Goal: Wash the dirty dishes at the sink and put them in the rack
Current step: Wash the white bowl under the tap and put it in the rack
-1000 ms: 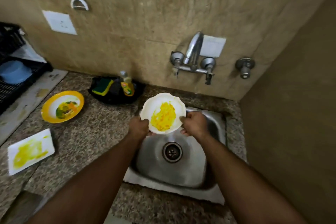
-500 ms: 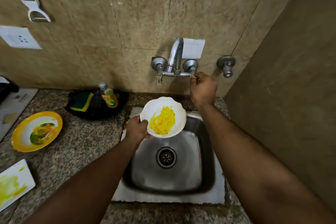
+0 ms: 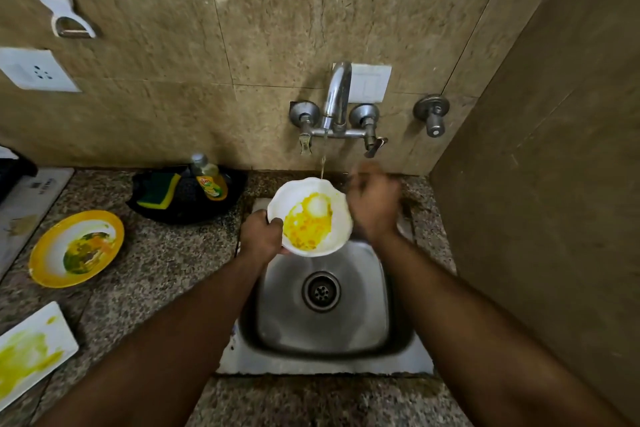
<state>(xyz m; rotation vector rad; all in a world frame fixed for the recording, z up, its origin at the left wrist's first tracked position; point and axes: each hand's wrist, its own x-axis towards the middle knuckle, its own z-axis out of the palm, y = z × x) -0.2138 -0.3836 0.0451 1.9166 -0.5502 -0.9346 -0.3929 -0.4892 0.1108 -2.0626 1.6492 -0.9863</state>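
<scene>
Fingers of my left hand [image 3: 262, 236] are curled round the left rim of the small white scalloped bowl smeared with yellow food [image 3: 310, 216], thumb on top of the rim, the rest tucked beneath where I can't see them. On the other side, my right hand [image 3: 375, 206] is a smear of motion blur just beside the bowl's right edge; I cannot tell whether its fingers are spread, curled, or touching the rim at all. The bowl sits tilted over the back of the square stainless steel sink [image 3: 377, 315], between my two hands, and a thin stream of water from the chrome wall tap [image 3: 337, 97] lands near its far edge, pooling pale in the yellow residue. Left of the sink on the speckled granite counter [image 3: 156, 263] I see a round yellow-rimmed plate with green and orange leftovers [image 3: 77, 248], well apart from both hands, and a white rectangular plate streaked yellow-green [image 3: 27, 350], cut off by the frame's left edge. Behind them a black tray [image 3: 235, 184] holds a green-and-yellow sponge [image 3: 160, 191] and a yellow dish soap bottle [image 3: 210, 180]. The rack itself I can only guess at: a dark shape at the far left edge is too cropped to make out
</scene>
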